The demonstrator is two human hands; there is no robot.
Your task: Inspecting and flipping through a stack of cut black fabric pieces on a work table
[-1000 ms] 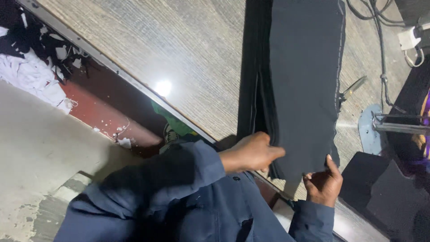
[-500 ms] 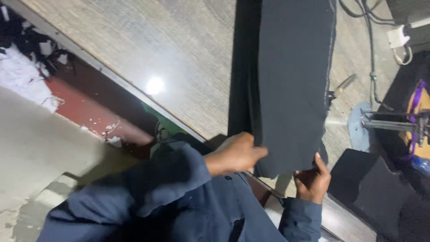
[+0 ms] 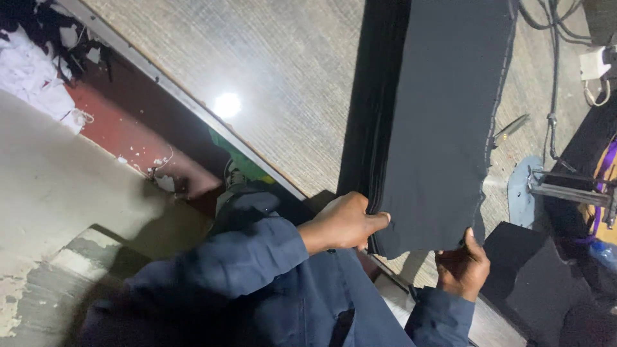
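Observation:
A thick stack of dark cloth pieces (image 3: 437,122) lies lengthwise on a pale wood-grain table (image 3: 276,83). My left hand (image 3: 344,222) grips the stack's near left corner, thumb on top of the layered edge. My right hand (image 3: 463,266) holds the near right corner from below, the thumb pressed up on the cloth. Both arms wear dark blue sleeves (image 3: 257,283). The stack's near end overhangs the table's edge.
A pair of scissors (image 3: 511,128) lies right of the stack. Cables (image 3: 556,71) and a white plug (image 3: 594,64) sit at the far right. A metal machine part on a blue base (image 3: 533,186), more dark cloth (image 3: 540,283), and white scraps (image 3: 32,77) on the floor are nearby.
The view has shifted slightly; both hands keep hold of the stack's near end, which sits a little closer to me than before.

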